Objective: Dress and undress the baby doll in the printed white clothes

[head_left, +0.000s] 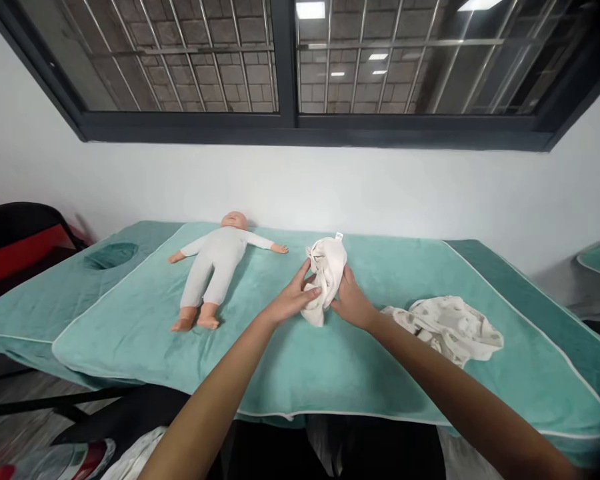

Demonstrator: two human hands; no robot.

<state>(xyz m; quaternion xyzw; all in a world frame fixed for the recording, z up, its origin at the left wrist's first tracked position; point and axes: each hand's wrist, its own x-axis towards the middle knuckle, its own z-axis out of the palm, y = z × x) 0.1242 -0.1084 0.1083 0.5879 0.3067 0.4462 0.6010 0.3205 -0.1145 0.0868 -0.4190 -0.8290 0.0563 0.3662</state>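
Between my two hands is a bunched white cloth garment point(329, 267) with a small tag at its top, held just over the green bed cover. My left hand point(295, 295) grips its left side, thumb laid across the fabric. On the other side my right hand point(351, 300) holds the garment's right edge, with some fingers hidden behind it. A baby doll point(219, 250) in a white bodysuit lies on its back to the left, arms spread. Near my right forearm lies a crumpled white patterned cloth point(453, 327).
The padded bed point(300, 380) with its green cover stands against a white wall under a barred window point(290, 127). A face hole point(113, 255) opens at its left end. A black and red chair point(20, 240) is at far left; a clear container point(65, 460) sits lower left.
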